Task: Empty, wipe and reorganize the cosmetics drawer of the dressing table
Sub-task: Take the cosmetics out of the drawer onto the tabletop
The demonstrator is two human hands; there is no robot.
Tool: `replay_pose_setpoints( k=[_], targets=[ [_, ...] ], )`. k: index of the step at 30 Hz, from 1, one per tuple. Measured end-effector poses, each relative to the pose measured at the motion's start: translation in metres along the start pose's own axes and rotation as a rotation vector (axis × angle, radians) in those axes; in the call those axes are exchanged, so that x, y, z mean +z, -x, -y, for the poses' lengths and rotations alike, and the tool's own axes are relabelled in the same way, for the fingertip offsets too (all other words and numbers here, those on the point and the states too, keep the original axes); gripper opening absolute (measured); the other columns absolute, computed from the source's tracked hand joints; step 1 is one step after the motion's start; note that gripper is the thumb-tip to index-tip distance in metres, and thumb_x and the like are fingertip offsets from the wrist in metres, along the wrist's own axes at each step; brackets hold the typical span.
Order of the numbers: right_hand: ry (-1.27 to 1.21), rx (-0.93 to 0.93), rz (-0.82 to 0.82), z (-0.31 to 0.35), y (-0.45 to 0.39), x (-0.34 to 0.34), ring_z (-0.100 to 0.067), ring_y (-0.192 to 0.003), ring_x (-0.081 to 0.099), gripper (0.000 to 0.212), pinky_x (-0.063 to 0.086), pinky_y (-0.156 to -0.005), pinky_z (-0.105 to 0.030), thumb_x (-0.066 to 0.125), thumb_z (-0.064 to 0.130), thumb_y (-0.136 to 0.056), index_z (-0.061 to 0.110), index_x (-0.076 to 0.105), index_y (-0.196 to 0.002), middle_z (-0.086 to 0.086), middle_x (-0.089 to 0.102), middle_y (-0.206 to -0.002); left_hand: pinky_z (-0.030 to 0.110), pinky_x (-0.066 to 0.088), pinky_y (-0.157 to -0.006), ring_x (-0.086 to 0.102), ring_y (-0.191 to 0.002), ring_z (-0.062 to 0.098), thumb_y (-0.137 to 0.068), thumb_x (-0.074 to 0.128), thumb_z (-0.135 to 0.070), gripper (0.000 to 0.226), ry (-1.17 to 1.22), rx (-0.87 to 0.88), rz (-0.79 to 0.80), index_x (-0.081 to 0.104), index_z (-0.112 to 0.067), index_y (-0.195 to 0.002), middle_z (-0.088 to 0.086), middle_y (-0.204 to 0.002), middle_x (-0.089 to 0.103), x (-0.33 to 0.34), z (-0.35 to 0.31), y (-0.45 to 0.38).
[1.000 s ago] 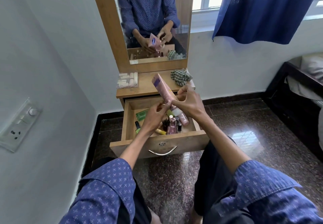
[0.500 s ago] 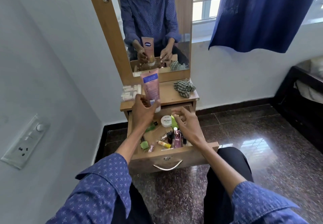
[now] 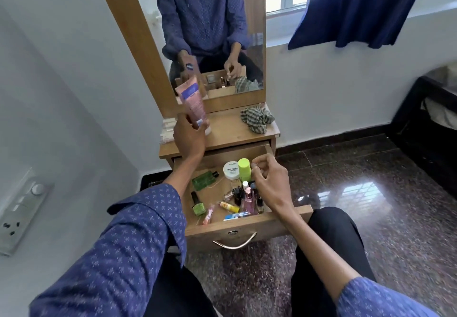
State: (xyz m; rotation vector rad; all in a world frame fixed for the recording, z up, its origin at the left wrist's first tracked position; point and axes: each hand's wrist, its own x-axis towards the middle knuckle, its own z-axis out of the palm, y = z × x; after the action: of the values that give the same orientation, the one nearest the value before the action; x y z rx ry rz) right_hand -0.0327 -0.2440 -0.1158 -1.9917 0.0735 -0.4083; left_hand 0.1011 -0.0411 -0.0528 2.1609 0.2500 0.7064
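Note:
The wooden drawer [image 3: 247, 227] of the dressing table is pulled out towards me. My left hand [image 3: 189, 138] grips a pink tube [image 3: 193, 104] and holds it cap down on the tabletop [image 3: 232, 131], tilted slightly left. My right hand [image 3: 269, 183] hovers over the drawer's back right part with thumb and forefinger curled together; whether it holds something small is unclear. In the drawer lie a white jar [image 3: 231, 169], a lime bottle [image 3: 244, 169], a green flask [image 3: 204, 180], a green nail polish [image 3: 198, 205] and several small bottles and tubes.
A checked cloth [image 3: 257, 119] lies crumpled on the tabletop's right end, and a white pack [image 3: 167, 129] sits at its left end. The mirror [image 3: 222, 32] rises behind. A wall with a switch panel [image 3: 22, 208] is close on the left; a dark bed frame [image 3: 432, 109] stands at the right.
My left hand carried the pink tube from above the drawer to the tabletop and set it cap down. My right hand let go of the tube and dropped over the drawer.

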Motion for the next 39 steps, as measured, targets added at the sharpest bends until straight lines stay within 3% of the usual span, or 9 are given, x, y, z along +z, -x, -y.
replay_pose_setpoints(
  k=[8,14,19,23,25,27,30,35,39],
  targets=[
    [-0.043,0.039,-0.025,-0.006,-0.001,0.004,-0.004,-0.085,0.065,0.008,0.059,-0.078,-0.031,0.066,0.022,-0.097,0.027,0.065,-0.103,0.012,0.068,-0.093,0.039,0.047,-0.084,0.065,-0.106,0.028,-0.082,0.084,-0.049,0.047,-0.220,-0.030,-0.114,0.063,-0.017,-0.110,0.004,-0.110,0.074,0.020,-0.005,-0.021],
    [-0.056,0.052,-0.036,-0.007,-0.002,0.006,-0.005,-0.084,0.066,0.006,0.059,-0.075,-0.027,0.066,0.021,-0.097,0.025,0.066,-0.102,0.011,0.068,-0.091,0.045,0.046,-0.097,0.067,-0.107,0.031,-0.081,0.082,-0.056,0.052,-0.265,-0.085,-0.117,0.064,-0.019,-0.112,0.005,-0.113,0.074,0.030,0.004,-0.047],
    [-0.058,0.093,-0.055,-0.004,-0.001,0.003,-0.002,-0.082,0.064,0.006,0.054,-0.070,-0.018,0.065,0.020,-0.098,0.025,0.065,-0.101,0.010,0.067,-0.090,0.050,0.038,-0.103,0.047,-0.134,0.033,-0.079,0.084,-0.056,0.076,-0.340,-0.161,-0.055,0.054,-0.015,-0.136,0.009,-0.140,0.059,0.028,0.002,-0.040],
    [-0.066,0.108,-0.048,-0.003,0.000,0.002,0.000,-0.081,0.064,0.006,0.053,-0.068,-0.015,0.065,0.020,-0.098,0.025,0.064,-0.102,0.009,0.067,-0.088,0.052,0.042,-0.099,0.048,-0.128,0.031,-0.082,0.082,-0.047,0.074,-0.277,0.003,-0.104,0.046,-0.014,-0.138,0.009,-0.138,0.052,0.014,-0.005,0.015],
    [-0.041,0.094,-0.031,-0.003,-0.001,0.003,-0.001,-0.081,0.065,0.008,0.056,-0.071,-0.021,0.064,0.019,-0.098,0.027,0.065,-0.101,0.011,0.067,-0.089,0.047,0.051,-0.093,0.057,-0.108,0.021,-0.088,0.081,-0.038,0.049,-0.096,0.078,0.016,0.054,-0.018,-0.123,0.000,-0.116,0.060,0.006,-0.009,0.052],
    [-0.013,0.071,0.004,-0.002,0.000,0.003,-0.001,-0.082,0.065,0.010,0.058,-0.074,-0.025,0.064,0.018,-0.096,0.028,0.067,-0.099,0.011,0.067,-0.093,0.035,0.055,-0.080,0.062,-0.089,0.010,-0.092,0.078,-0.034,0.023,0.035,0.106,0.292,0.065,-0.021,-0.105,-0.007,-0.098,0.067,-0.004,-0.011,0.086],
    [-0.039,0.055,0.039,0.001,0.001,0.002,-0.002,-0.081,0.066,0.012,0.062,-0.071,-0.029,0.063,0.017,-0.095,0.027,0.071,-0.097,0.009,0.067,-0.093,0.022,0.048,-0.070,0.061,-0.081,0.001,-0.094,0.075,-0.037,0.013,-0.010,0.245,0.585,0.071,-0.026,-0.090,-0.014,-0.090,0.069,-0.019,-0.003,0.124],
    [-0.081,0.092,0.079,0.011,0.005,-0.005,-0.001,-0.080,0.065,0.025,0.057,-0.072,-0.027,0.053,0.009,-0.092,0.024,0.072,-0.100,0.009,0.070,-0.087,0.026,0.048,-0.075,0.057,-0.082,0.003,-0.084,0.073,-0.011,0.021,-0.143,0.263,0.674,0.069,-0.030,-0.093,-0.014,-0.099,0.065,-0.037,0.027,0.143],
    [-0.039,0.096,0.177,0.015,0.010,-0.009,-0.007,-0.080,0.064,0.014,0.059,-0.076,-0.040,0.058,0.025,-0.087,0.030,0.067,-0.096,0.010,0.066,-0.085,0.026,0.047,-0.076,0.056,-0.087,0.000,-0.084,0.077,-0.020,0.024,-0.195,0.246,0.687,0.068,-0.032,-0.103,-0.014,-0.105,0.065,-0.047,0.035,0.150]
  ],
)
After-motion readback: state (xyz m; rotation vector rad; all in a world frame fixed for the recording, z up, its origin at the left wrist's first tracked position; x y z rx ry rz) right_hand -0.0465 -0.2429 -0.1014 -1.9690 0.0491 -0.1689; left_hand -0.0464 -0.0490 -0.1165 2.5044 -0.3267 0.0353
